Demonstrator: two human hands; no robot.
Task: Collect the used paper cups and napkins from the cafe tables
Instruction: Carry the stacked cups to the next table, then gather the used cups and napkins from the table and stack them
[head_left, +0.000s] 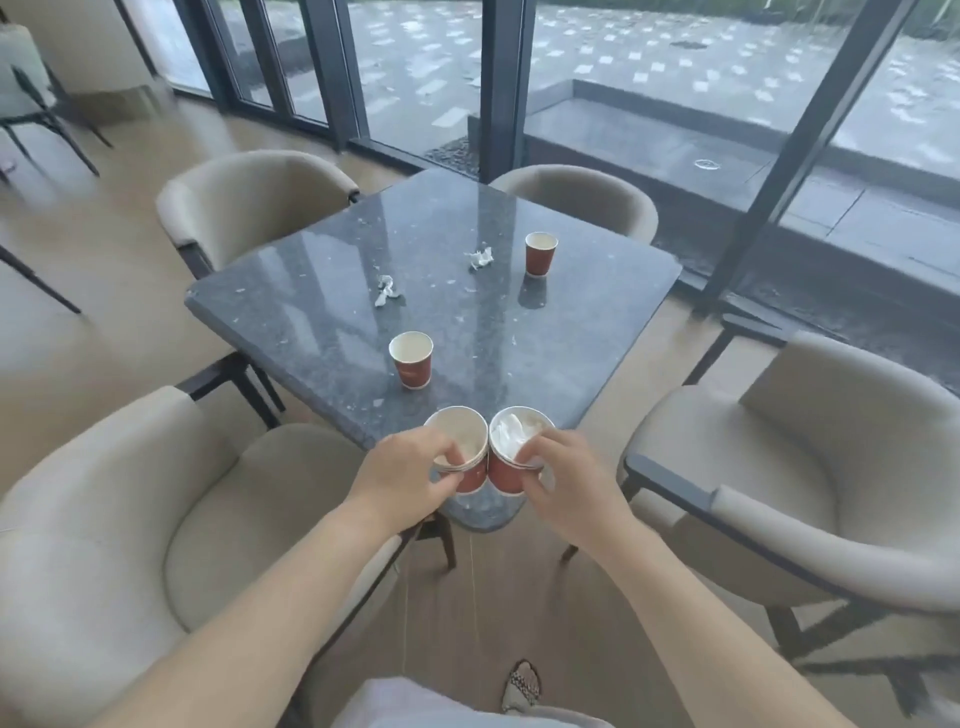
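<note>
Paper cup (466, 439) in left hand (408, 475), napkin-filled cup (506, 475) in right hand (569, 486), rims touching

Red cups (413, 366), speckled grey table (322, 312), possibly checkered shoe (522, 686).

At the near corner of your desk (322, 291) the left paper cup (460, 447) and right paper cup (511, 462) touch, a napkin (506, 434) in the right; behind them stands a third cup (411, 359), then two crumpled napkins (387, 290) (480, 257), the farthest cup (540, 253) rightmost.
</note>
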